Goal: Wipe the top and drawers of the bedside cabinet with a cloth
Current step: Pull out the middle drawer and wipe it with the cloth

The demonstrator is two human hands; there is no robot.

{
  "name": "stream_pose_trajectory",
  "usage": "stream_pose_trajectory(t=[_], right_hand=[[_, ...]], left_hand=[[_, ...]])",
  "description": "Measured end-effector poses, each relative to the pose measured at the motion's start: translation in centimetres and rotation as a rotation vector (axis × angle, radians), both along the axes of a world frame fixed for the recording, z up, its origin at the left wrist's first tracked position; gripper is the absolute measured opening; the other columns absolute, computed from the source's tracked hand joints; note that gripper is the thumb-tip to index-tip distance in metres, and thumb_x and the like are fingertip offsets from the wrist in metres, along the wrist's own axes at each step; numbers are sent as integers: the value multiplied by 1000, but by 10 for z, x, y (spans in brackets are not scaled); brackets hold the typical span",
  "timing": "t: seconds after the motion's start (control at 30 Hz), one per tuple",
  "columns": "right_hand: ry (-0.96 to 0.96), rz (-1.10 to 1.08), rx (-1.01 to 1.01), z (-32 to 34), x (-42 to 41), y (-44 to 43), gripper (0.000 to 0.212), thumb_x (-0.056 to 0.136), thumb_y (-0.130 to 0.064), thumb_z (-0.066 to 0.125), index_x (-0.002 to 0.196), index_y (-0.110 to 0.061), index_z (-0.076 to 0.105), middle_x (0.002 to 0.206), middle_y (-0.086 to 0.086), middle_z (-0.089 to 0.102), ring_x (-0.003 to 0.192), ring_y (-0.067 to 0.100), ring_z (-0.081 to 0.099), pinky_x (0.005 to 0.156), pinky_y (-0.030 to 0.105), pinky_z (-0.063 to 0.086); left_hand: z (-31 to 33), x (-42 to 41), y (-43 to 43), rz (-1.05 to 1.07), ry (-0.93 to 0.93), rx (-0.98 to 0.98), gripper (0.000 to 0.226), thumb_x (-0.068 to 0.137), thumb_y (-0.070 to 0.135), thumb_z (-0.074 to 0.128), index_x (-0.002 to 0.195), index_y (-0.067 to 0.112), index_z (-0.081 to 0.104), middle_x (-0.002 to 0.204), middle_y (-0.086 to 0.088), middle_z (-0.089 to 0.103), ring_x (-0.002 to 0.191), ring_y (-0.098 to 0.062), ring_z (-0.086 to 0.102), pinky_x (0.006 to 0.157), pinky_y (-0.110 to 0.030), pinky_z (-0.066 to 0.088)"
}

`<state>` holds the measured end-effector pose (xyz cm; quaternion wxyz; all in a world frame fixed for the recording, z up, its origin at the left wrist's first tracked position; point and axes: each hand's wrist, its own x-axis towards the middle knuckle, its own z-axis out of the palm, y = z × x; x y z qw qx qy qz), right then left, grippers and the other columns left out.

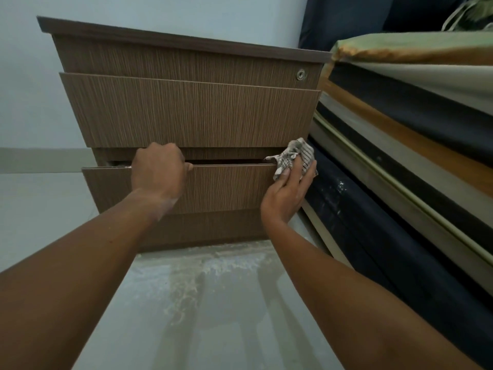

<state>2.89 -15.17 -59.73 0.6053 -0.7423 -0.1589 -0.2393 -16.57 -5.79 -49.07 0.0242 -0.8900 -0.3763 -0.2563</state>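
Stacked mattresses [400, 145] crowd the bedside cabinet [186, 60] at 3 o'clock. Left hand [158, 173] grip clamps the bottom drawer [229, 188] edge; right hand [286, 194] grip clamps the cloth [294, 156].

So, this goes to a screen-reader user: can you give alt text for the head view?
A left hand grips the top edge of a wooden bedside cabinet's slightly open lower drawer, while the right hand presses a striped cloth against its right end. Stacked mattresses stand beside it.

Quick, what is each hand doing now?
Left hand: closed on the top edge of the lower drawer.
Right hand: holding the cloth at the drawer's right end.
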Motion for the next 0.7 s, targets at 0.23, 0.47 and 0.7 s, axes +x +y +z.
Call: stream_pose_trajectory(t=[0.23,0.47,0.7], right_hand=[[626,1,252,-3,-24,1,55,106,-26,35,158,-29,17,156,4,35,129,27,50,93,34,38],[1068,159,424,3,-53,21,51,107,-28,33,154,-15,21,138,7,49,120,31,54,96,41,44],[1164,434,412,10,-138,62,32,104,-15,40,132,-2,49,124,14,61,102,28,63,89,33,51]], left_hand=[[0,1,-1,36,-1,-3,35,97,40,60,92,9,77,74,-10,70,76,-31,69,77,-41,55],[0,4,-3,45,-29,8,38,96,41,60,88,8,77,70,-10,69,70,-30,69,71,-40,56],[-2,4,-2,68,-33,9,36,95,41,62,91,9,77,75,-11,72,74,-31,71,70,-42,59]])
